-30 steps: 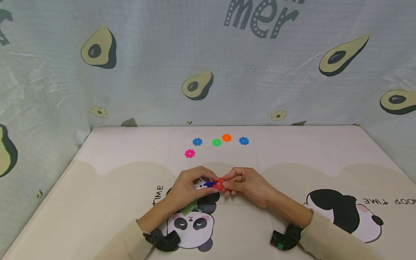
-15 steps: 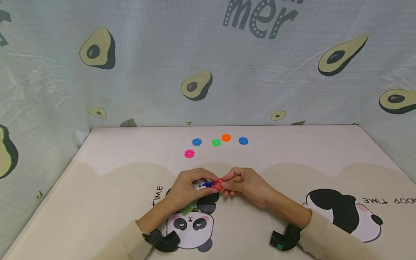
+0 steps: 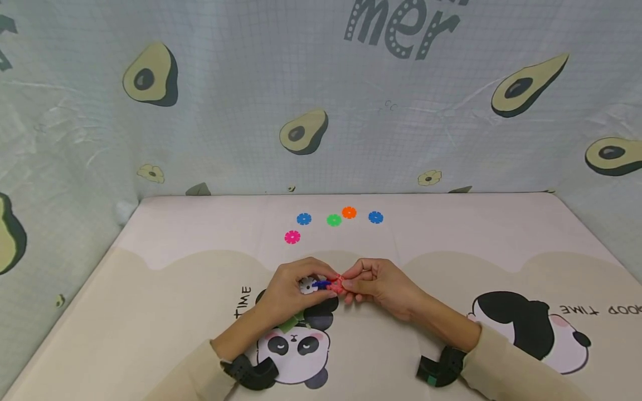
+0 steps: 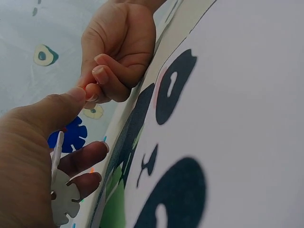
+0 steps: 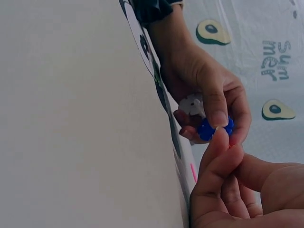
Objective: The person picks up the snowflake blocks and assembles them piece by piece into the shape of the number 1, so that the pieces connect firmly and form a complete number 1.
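My left hand [image 3: 290,287] curls round a joined chain of notched interlocking discs, made up of white discs [image 4: 65,202] and a blue disc [image 4: 72,136]. At the chain's right end is a red interlocking disc [image 3: 336,285]. My right hand [image 3: 383,285] pinches this red disc between thumb and forefinger, its other fingers curled. The left thumb and forefinger come right up to the red disc too, so the two hands meet there. In the right wrist view the red disc is almost wholly hidden by fingertips, while the blue disc shows below the left thumb.
Further back on the table [image 3: 165,312] lie loose discs: pink [image 3: 292,237], green [image 3: 334,220], orange [image 3: 349,212] and two blue, one a light blue disc [image 3: 375,217] on the right. A patterned sheet [image 3: 225,111] hangs behind. Printed pandas mark the tabletop.
Both hands stay in nearly the same place. The red disc has turned slightly between the fingers, from showing its face to a more tilted view.
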Demonstrator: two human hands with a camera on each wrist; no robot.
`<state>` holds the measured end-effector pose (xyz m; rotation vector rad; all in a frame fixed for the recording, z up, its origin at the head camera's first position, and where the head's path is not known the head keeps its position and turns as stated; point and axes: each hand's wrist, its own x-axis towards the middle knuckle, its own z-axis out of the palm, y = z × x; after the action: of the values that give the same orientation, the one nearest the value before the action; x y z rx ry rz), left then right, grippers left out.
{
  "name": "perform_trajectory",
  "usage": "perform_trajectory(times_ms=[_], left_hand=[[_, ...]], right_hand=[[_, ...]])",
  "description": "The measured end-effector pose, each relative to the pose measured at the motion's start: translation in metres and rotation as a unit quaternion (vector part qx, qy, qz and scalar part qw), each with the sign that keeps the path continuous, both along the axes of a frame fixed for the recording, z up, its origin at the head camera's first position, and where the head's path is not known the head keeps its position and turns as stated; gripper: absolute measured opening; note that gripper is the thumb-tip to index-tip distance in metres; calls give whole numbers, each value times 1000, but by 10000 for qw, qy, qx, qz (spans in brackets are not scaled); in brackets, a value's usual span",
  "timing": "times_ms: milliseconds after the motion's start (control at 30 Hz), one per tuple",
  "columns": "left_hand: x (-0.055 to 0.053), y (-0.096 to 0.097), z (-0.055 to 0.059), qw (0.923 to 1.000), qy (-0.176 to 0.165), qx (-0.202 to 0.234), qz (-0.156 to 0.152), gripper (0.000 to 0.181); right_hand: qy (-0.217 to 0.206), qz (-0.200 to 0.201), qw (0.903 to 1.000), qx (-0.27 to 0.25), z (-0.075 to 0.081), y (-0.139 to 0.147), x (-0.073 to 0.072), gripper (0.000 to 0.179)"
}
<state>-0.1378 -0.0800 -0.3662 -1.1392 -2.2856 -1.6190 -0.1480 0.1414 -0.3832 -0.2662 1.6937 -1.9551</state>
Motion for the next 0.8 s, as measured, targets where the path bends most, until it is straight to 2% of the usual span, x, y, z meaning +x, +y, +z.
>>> perform_trajectory(times_ms=[233,500,633,800], left_hand=[[1,-1,-2,9999,15,54,88,24],[1,-1,0,9994,-296,-15,191,21],[1,-1,0,9990,-400,-58,185,22],[1,-1,-1,9981,-565,-135,192,22]], right_hand=[[81,-4,9997,244,2,2,-3,21],[369,-147,9965,740,9,11,-13,30],[516,-384,9934,947,11,15,-20,32],[803,-957,9850,1194,16,20,-35,32]])
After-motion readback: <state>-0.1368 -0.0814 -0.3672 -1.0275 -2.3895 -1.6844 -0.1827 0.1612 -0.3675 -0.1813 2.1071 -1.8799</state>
